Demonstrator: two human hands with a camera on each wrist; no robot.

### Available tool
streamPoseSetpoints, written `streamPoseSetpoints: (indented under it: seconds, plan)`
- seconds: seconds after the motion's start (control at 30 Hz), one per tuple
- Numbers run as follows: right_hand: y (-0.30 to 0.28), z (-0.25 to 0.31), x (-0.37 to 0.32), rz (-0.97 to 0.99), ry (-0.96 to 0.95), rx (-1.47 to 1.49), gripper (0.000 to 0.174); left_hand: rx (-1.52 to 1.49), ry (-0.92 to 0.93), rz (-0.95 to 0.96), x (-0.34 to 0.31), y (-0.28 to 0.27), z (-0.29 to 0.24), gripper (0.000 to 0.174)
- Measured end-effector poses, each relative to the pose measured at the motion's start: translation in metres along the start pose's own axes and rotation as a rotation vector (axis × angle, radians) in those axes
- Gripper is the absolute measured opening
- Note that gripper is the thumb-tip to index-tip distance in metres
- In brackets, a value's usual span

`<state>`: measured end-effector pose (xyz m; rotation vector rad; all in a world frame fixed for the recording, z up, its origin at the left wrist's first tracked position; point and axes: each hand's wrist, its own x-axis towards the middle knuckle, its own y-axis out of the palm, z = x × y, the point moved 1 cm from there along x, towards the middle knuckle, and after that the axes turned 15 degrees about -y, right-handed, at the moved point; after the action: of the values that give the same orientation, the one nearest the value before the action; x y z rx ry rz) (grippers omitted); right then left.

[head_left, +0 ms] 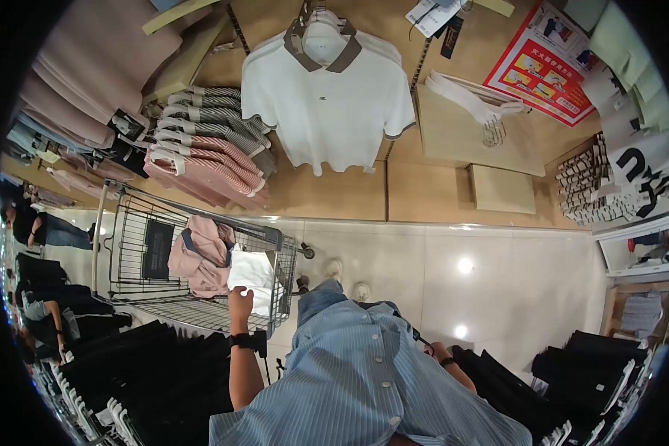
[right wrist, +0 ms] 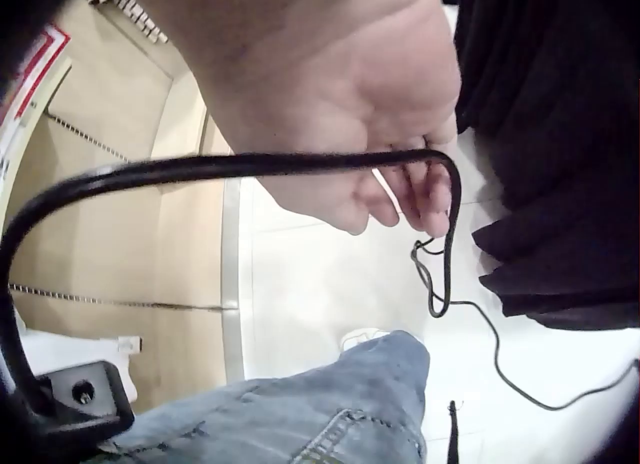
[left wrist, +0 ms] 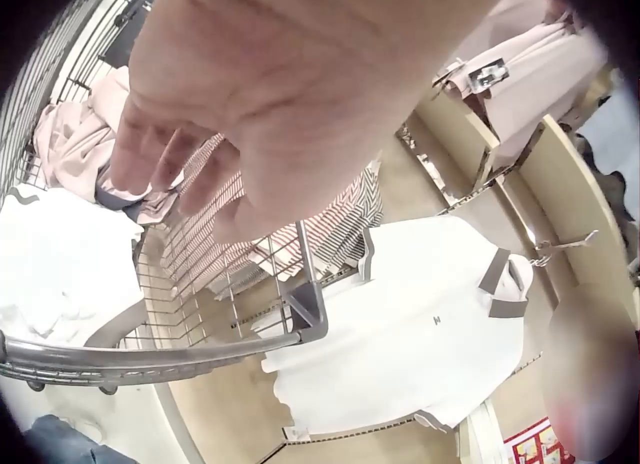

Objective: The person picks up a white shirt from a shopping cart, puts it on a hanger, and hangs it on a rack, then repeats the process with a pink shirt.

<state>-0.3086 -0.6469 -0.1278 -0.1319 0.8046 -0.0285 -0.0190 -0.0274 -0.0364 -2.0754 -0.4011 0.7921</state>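
Observation:
My left hand (head_left: 240, 306) is over the near side of the shopping cart (head_left: 278, 245), beside a folded white garment (head_left: 252, 273) and a crumpled pink garment (head_left: 200, 260). In the left wrist view the fingers of that hand (left wrist: 270, 104) are relaxed and hold nothing, with the white garment (left wrist: 65, 269) lying in the cart below. My right hand (right wrist: 350, 114) hangs at my side, its fingers loosely bent and empty; a black cable (right wrist: 250, 166) passes in front of it.
White polo shirts (head_left: 323, 97) hang on the display wall ahead, with striped shirts (head_left: 215, 141) to their left. Black garments (head_left: 156, 379) hang on racks behind me on both sides. People (head_left: 48, 227) stand at the far left. Pale tiled floor (head_left: 498, 282) lies to the right.

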Motion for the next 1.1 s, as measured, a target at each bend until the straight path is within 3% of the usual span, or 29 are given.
streamPoseSetpoints:
  seconds: [0.07, 0.17, 0.2, 0.3, 0.37, 0.4, 0.43, 0.5, 0.53, 0.57, 0.63, 0.7, 0.83, 0.87, 1.0, 1.07, 1.1]
  plan:
    - [0.037, 0.004, -0.007, -0.047, 0.003, -0.052, 0.022, 0.074, 0.029, -0.073, 0.025, -0.032, 0.009, 0.032]
    - [0.066, 0.020, -0.017, -0.337, 0.173, 0.166, 0.022, 0.155, -0.088, 0.060, 0.068, -0.017, 0.028, 0.031]
    - [0.064, -0.012, -0.003, -0.370, 0.176, 0.183, 0.019, 0.123, -0.043, 0.114, 0.089, -0.007, 0.038, 0.030]
    - [0.055, -0.110, 0.035, -0.360, -0.327, -0.470, 0.016, -0.263, -0.347, 0.413, 0.108, -0.014, 0.023, 0.031]
    - [0.067, -0.042, 0.016, -0.241, -0.323, -1.156, 0.018, -0.297, -0.380, 0.424, 0.119, -0.017, 0.025, 0.031]
    - [0.080, -0.007, 0.002, -0.529, -0.078, -0.655, 0.024, -0.309, -0.406, 0.432, 0.129, -0.012, 0.034, 0.030]
    - [0.084, 0.015, -0.006, -0.513, -0.116, -0.704, 0.026, -0.323, -0.431, 0.442, 0.140, -0.003, 0.044, 0.030]
    - [0.096, 0.047, -0.022, -0.478, -0.185, -0.801, 0.029, 0.014, -0.425, 0.410, 0.163, 0.016, 0.072, 0.033]
    - [0.108, 0.074, -0.034, -0.561, -0.106, -0.689, 0.031, 0.102, -0.445, 0.416, 0.169, 0.023, 0.083, 0.035]
    - [0.093, 0.015, -0.019, -0.454, -0.291, -0.840, 0.028, 0.035, -0.576, 0.457, 0.171, 0.028, 0.088, 0.041]
    - [0.102, 0.032, -0.040, -0.402, -0.357, -0.924, 0.021, -0.176, -0.939, 0.528, 0.171, 0.038, 0.093, 0.062]
    - [0.106, 0.034, -0.057, -0.240, -0.403, -1.158, 0.017, -0.254, -1.029, 0.586, 0.170, 0.052, 0.101, 0.087]
    - [0.112, 0.011, -0.086, -0.104, -0.328, -1.279, 0.012, -0.394, -0.950, 0.729, 0.170, 0.092, 0.135, 0.075]
    - [0.105, -0.035, -0.086, -0.341, -0.247, -0.719, 0.012, -0.418, -0.979, 0.712, 0.157, 0.083, 0.119, 0.078]
    - [0.112, -0.027, -0.104, -0.387, -0.176, -0.557, 0.018, -0.625, -0.907, 0.805, 0.156, 0.090, 0.115, 0.084]
    - [0.122, 0.025, -0.113, -0.237, -0.200, -0.998, 0.019, -0.711, -0.758, 0.810, 0.176, 0.112, 0.134, 0.087]
    - [0.129, 0.049, -0.121, -0.149, -0.203, -1.216, 0.019, -0.759, -0.787, 0.842, 0.181, 0.113, 0.134, 0.091]
